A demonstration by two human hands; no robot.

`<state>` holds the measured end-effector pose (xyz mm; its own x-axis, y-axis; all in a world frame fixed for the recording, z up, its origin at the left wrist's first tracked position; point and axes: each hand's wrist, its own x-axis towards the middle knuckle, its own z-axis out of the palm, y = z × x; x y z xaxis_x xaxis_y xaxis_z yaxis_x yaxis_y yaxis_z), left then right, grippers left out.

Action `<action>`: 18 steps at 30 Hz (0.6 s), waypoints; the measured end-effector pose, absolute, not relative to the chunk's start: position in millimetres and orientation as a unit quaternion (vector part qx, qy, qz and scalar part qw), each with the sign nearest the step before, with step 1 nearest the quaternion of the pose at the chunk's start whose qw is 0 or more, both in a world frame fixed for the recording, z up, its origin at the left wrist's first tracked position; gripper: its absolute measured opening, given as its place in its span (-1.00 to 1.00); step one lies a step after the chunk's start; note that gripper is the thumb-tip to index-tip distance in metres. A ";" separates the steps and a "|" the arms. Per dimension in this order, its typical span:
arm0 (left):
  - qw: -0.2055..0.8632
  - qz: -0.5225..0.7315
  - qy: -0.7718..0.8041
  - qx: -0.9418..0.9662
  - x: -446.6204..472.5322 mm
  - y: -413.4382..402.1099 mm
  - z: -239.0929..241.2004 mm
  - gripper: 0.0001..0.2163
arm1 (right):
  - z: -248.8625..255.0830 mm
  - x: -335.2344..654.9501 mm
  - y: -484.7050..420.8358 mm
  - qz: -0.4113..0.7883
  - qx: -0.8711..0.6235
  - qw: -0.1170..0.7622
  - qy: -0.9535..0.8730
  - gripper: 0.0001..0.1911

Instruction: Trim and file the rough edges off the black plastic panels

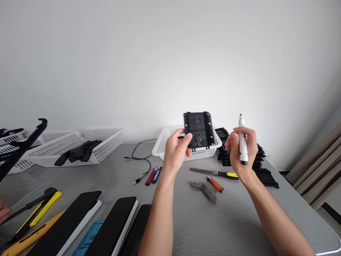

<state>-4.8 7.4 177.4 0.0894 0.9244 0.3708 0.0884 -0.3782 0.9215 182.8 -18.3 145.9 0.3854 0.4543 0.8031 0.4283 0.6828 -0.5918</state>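
Observation:
My left hand (176, 150) is raised over the grey table (226, 220) and grips a flat black plastic plate (198, 129) with toothed edges by its lower left corner, holding it upright in front of a white basket (165, 142). My right hand (238, 151) is closed round a white marker (242, 140) with a black end, held upright, its tip pointing up. The two hands are a short way apart.
A stack of black plates (239, 151) lies behind my right hand. A knife with a yellow-black handle (215, 173), an orange lighter (215, 184), a grey rag (205, 188), two more lighters (153, 175) and a cable (141, 160) lie on the table. More baskets (80, 145) stand left.

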 end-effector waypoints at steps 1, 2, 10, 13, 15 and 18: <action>0.370 0.571 0.412 0.606 -8.1 10.3 176.9 -0.67 | 145.1 181.7 -17.5 0.029 -0.403 0.722 -0.562 -0.81; 0.355 0.595 0.422 0.585 -11.7 13.3 176.2 -0.68 | 143.7 180.4 -16.4 0.052 -0.407 0.709 -0.573 -0.72; 0.265 0.651 0.499 0.508 -33.1 30.5 166.9 -0.71 | 116.7 150.3 -6.9 0.432 -0.325 0.542 -0.643 -0.37; 0.258 0.662 0.507 0.489 -35.3 31.8 166.9 -0.72 | 99.9 130.3 -3.6 0.514 -0.319 0.441 -0.663 -0.68; 0.260 0.669 0.503 0.482 -36.9 32.7 167.2 -0.73 | 84.6 116.5 -4.5 0.497 -0.374 0.375 -0.687 -0.72; 0.276 0.672 0.490 0.483 -40.0 34.6 167.0 -0.75 | 59.6 96.8 -13.1 0.367 -0.421 0.230 -0.797 -0.73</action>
<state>-40.0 34.6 167.0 -0.3813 0.8435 0.3783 0.1020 -0.3683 0.9241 96.8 -13.1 59.6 -0.5399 0.8398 0.0574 0.5020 0.3759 -0.7789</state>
